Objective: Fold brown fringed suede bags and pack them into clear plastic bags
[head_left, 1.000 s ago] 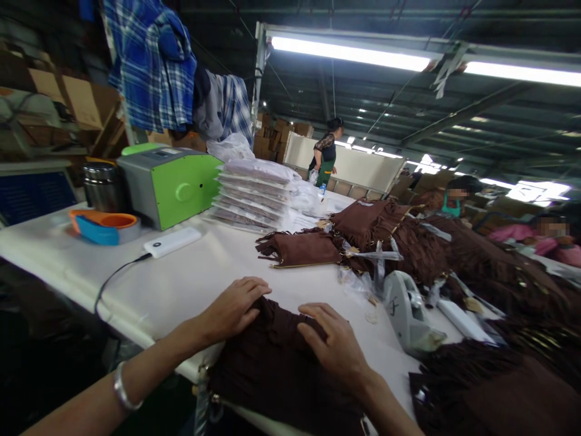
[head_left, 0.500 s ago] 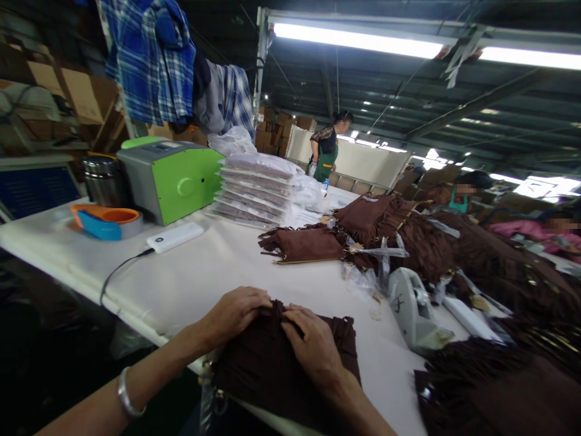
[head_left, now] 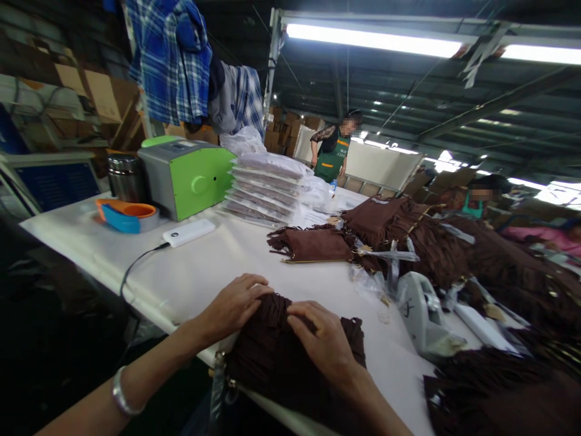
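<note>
A dark brown fringed bag (head_left: 276,369) lies on the white table at its near edge, its strips of fringe spread across the top. My left hand (head_left: 233,306), with a silver bangle on the wrist, has its fingers closed on the fringe at the bag's far left corner. On the fringe by the middle of the far edge, the thumb and fingertips of my right hand (head_left: 324,336) are pinched together. Gold-coloured hardware and a clear plastic-wrapped piece (head_left: 218,381) hang at the bag's left side.
Ahead lies another brown fringed bag (head_left: 318,245), beside a large heap of them (head_left: 376,215). A tape dispenser (head_left: 415,315) stands to my right. Left are a stack of plastic-packed bags (head_left: 263,188), a green-and-grey machine (head_left: 195,181), a white power bank (head_left: 188,232) and a steel flask (head_left: 124,175). Co-workers are beyond.
My fingers have shifted a little on the fringe, and the two hands are slightly farther apart. The whole view has swung slightly left. The co-worker at the back has turned more this way.
</note>
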Action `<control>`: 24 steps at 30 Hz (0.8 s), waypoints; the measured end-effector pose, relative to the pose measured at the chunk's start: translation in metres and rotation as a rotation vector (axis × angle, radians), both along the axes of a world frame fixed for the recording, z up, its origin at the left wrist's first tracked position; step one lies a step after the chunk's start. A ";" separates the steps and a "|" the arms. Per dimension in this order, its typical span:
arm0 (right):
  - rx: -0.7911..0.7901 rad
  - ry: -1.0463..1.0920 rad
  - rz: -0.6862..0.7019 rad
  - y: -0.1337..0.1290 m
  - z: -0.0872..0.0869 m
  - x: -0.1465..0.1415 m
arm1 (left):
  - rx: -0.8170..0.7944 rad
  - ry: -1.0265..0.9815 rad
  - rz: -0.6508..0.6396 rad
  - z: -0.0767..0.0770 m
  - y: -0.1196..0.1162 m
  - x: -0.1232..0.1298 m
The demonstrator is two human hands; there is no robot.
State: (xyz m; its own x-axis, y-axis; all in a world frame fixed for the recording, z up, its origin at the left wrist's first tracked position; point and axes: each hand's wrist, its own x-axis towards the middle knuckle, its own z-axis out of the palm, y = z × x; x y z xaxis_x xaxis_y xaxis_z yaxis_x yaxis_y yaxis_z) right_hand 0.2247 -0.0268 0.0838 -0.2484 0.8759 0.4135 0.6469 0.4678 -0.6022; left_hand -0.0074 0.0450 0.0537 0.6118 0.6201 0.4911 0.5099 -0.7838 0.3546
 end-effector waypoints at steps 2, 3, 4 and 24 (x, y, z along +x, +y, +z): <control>-0.054 -0.059 -0.029 0.006 -0.005 -0.007 | 0.006 0.085 0.002 0.002 0.012 0.010; -0.088 -0.091 -0.032 0.008 -0.008 -0.010 | -0.009 0.131 -0.005 0.003 0.016 0.014; -0.120 -0.119 -0.036 0.008 -0.011 -0.013 | -0.037 0.175 -0.007 0.003 0.020 0.018; 0.072 -0.346 0.213 -0.017 -0.026 -0.029 | -0.228 -0.119 0.052 0.003 -0.023 -0.011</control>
State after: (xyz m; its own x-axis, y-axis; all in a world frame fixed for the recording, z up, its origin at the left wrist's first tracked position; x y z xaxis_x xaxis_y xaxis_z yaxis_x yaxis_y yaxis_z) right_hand 0.1956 -0.0433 0.0578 -0.5559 0.7618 0.3326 0.6899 0.6460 -0.3268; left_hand -0.0181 0.0224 0.0564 0.5227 0.7519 0.4017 0.4915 -0.6508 0.5787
